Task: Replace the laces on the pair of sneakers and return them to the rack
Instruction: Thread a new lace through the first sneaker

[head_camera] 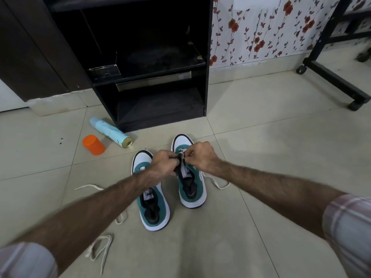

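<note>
Two teal and white sneakers stand side by side on the tiled floor, toes toward the rack. Over the right sneaker both hands meet at the eyelets. My left hand grips the sneaker's dark tongue edge. My right hand pinches the white lace threaded near the toe; its loose end trails on the floor to the right. The left sneaker is partly covered by my left forearm. Another white lace lies loose at the lower left.
A black shoe rack with open shelves stands just beyond the sneakers. A light blue spray can lies on its side beside an orange cap at the left. A black wheeled frame stands at the right.
</note>
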